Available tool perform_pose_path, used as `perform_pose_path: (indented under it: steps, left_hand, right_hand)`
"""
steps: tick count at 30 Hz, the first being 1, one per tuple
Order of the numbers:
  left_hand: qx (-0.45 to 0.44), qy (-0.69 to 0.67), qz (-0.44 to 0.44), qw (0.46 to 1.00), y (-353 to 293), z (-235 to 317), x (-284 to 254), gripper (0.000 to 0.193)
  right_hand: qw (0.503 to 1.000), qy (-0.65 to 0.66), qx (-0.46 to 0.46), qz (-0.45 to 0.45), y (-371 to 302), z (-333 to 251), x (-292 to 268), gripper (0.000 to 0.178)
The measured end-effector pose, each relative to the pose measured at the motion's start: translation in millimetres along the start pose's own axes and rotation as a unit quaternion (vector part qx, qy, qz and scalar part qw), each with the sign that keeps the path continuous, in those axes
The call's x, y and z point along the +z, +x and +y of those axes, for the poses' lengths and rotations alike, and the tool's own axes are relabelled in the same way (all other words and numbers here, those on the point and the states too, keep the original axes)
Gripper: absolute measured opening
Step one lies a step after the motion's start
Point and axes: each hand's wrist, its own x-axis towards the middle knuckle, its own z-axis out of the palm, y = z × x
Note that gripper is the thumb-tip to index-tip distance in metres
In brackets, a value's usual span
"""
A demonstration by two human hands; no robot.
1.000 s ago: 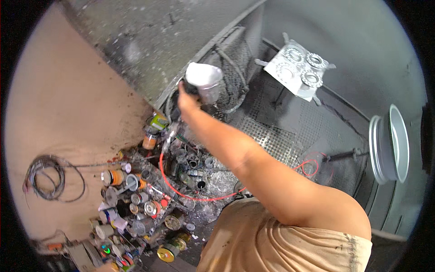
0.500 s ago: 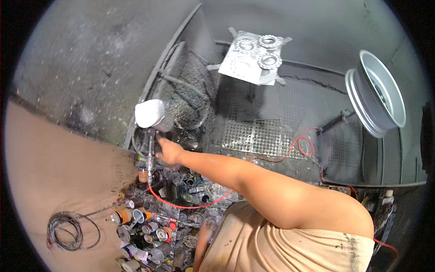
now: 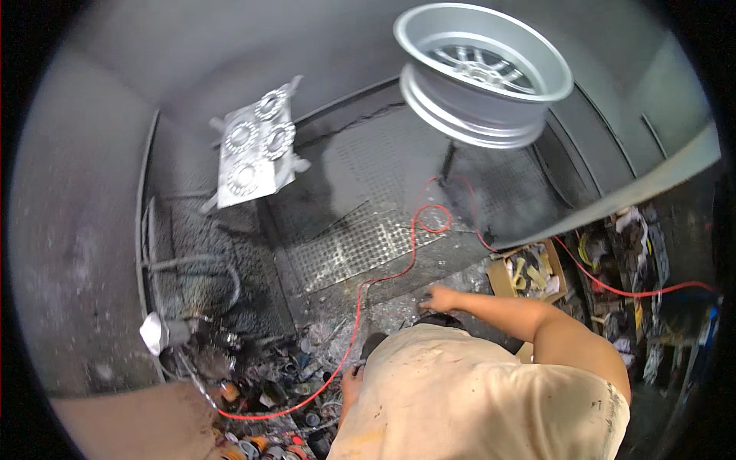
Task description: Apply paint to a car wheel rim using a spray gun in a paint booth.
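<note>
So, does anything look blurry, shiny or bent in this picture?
Yes: in the head view, the panel with rings looks smeared and the perforated floor plate glints; also in the head view, the booth edge curves, the corners go black, and the left hand is too small and dim for detail.

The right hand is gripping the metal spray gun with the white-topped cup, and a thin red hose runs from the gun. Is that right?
No: the head view shows the right hand apart from the gun, which sits off to the left. The red hose does run from it.
</note>
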Motion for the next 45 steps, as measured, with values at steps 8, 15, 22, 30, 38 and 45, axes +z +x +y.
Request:
perform_pose_path:
  steps: [8, 15, 22, 30, 38, 45]
  left_hand:
    - [-0.013, 0.167, -0.149, 0.975, 111.4, 153.2, 26.3, 0.036]
    - [0.231, 0.260, -0.306, 0.886, 287.5, 325.6, 46.4, 0.043]
    - [0.563, -0.017, -0.238, 0.791, 324.0, 656.5, 95.0, 0.042]
    - [0.737, 0.172, -0.177, 0.629, 319.0, 893.6, 196.6, 0.067]
    - [0.625, 0.398, -0.079, 0.667, 439.9, 1019.7, 395.5, 0.071]
    - [0.373, 0.518, -0.173, 0.750, 493.0, 1052.7, 469.8, 0.086]
  right_hand:
    - [0.985, 0.110, 0.041, 0.125, -37.0, 51.2, -25.4, 0.059]
    - [0.989, 0.121, -0.037, 0.082, 12.2, 32.3, -104.9, 0.065]
    - [0.853, 0.513, -0.064, 0.067, -38.5, -55.5, -254.2, 0.071]
    - [0.388, 0.808, -0.256, -0.362, -13.2, -111.4, -387.6, 0.084]
    - [0.205, 0.858, -0.171, -0.439, -21.9, -73.2, -415.0, 0.057]
    - [0.108, 0.842, -0.131, -0.512, -19.7, -66.2, -413.9, 0.056]
